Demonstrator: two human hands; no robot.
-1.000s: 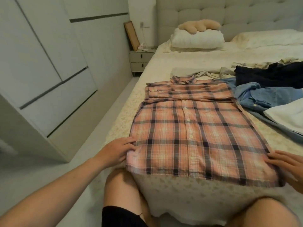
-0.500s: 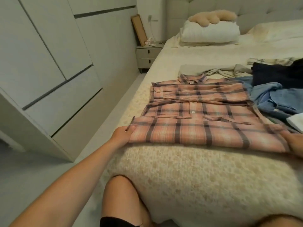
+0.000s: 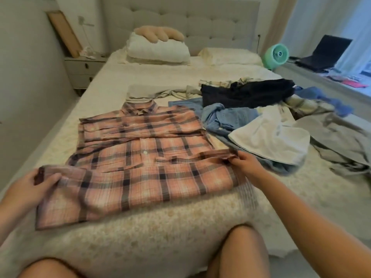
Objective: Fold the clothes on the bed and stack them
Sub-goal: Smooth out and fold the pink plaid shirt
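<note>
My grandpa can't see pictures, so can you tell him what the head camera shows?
Two hands fold a pink plaid shirt on a bed: the left hand and the right hand each pinch one end of its bottom hem. A pile of unfolded clothes lies to the right.

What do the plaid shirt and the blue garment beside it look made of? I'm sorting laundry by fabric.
Plaid shirt: looks like thin woven cotton, matte; it creases softly where both hands lift its hem. Blue garment: probably denim or chambray, faded matte blue with visible seams. Neither is certain from sight alone.
</note>
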